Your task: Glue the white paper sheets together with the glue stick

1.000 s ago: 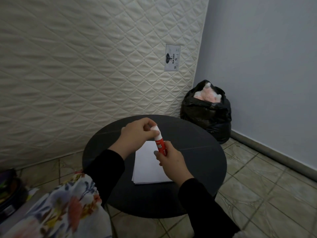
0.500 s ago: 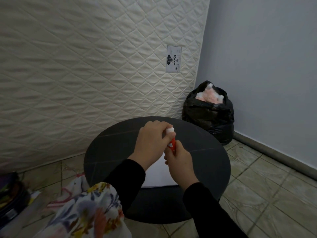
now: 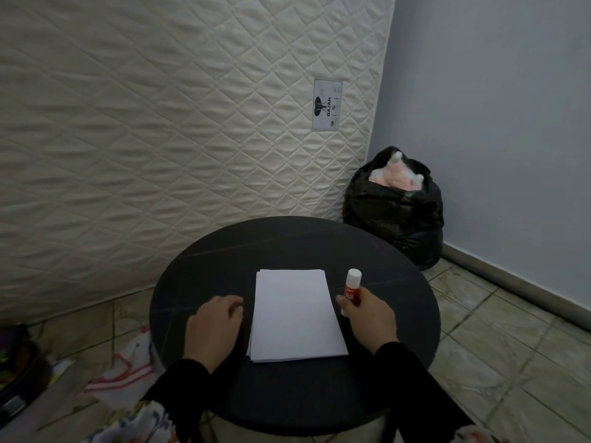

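Hands: the right hand (image 3: 367, 314) is gripping the capped glue stick (image 3: 351, 284) upright; the left hand (image 3: 217, 327) is resting loosely curled on the desk (image 3: 224, 257) beside the white paper sheets (image 3: 295, 314). Uncapping should come first, left hand steadying the stack.

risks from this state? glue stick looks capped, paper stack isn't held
1. The red glue stick with the white cap in the right hand is still capped; rubbing it now would lay no glue.
2. The stack of white paper sheets lies slightly fanned on the round black table, while the left hand rests beside it, so sheets may slide or bond misaligned.
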